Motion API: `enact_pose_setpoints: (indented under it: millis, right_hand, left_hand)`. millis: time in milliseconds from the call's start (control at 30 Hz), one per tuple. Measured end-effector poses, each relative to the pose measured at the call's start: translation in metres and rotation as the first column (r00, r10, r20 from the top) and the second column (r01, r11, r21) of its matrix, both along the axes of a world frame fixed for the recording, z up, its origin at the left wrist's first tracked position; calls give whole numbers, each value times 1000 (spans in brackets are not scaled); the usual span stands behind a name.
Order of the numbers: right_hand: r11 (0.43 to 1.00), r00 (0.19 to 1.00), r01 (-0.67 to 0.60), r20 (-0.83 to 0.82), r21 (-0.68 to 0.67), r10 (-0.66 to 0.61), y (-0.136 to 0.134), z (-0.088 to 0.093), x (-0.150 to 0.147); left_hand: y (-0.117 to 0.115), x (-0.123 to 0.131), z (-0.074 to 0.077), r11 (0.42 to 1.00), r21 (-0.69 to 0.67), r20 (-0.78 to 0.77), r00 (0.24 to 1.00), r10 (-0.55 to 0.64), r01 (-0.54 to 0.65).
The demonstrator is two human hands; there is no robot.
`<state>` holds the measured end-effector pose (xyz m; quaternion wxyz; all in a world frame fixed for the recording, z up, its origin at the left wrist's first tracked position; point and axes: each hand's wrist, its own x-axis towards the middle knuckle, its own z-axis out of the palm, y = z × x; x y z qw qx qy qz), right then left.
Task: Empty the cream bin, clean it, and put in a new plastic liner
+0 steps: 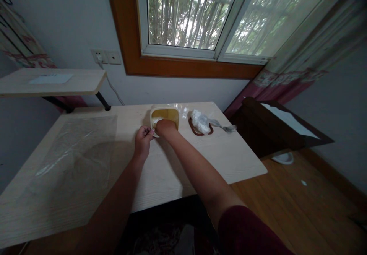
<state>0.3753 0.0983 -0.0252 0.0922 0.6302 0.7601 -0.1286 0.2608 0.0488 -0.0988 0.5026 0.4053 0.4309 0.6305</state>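
A cream plastic container (pixel 172 112) with a yellowish inside stands near the far edge of a light wooden table (pixel 200 159). My right hand (pixel 164 127) reaches over its near rim with the fingers curled down inside; what they hold is hidden. My left hand (pixel 143 139) rests just left of the container, fingers pinched together against its near left corner. A crumpled clear plastic bag (pixel 203 122) lies on a brown ring-shaped piece (pixel 194 129) to the right of the container.
A clear plastic sheet (pixel 74 151) covers the table's left part. A raised shelf (pixel 51 82) with a paper stands at the back left. A dark wooden cabinet (pixel 272 129) sits to the right on a wooden floor. A window and curtain are behind.
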Motion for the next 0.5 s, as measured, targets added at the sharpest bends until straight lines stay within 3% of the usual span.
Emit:
enact_pose_setpoints:
  millis: [133,500]
  right_hand:
    - [997,999,33,42,65,-35,0,-2,-2]
    - [999,997,34,65,37,-37,0,1,1]
  left_hand:
    - [-2,2,0,1000,13,-44,999,-7,8]
    - [-3,5,-1,999,-1,-51,998,-47,47]
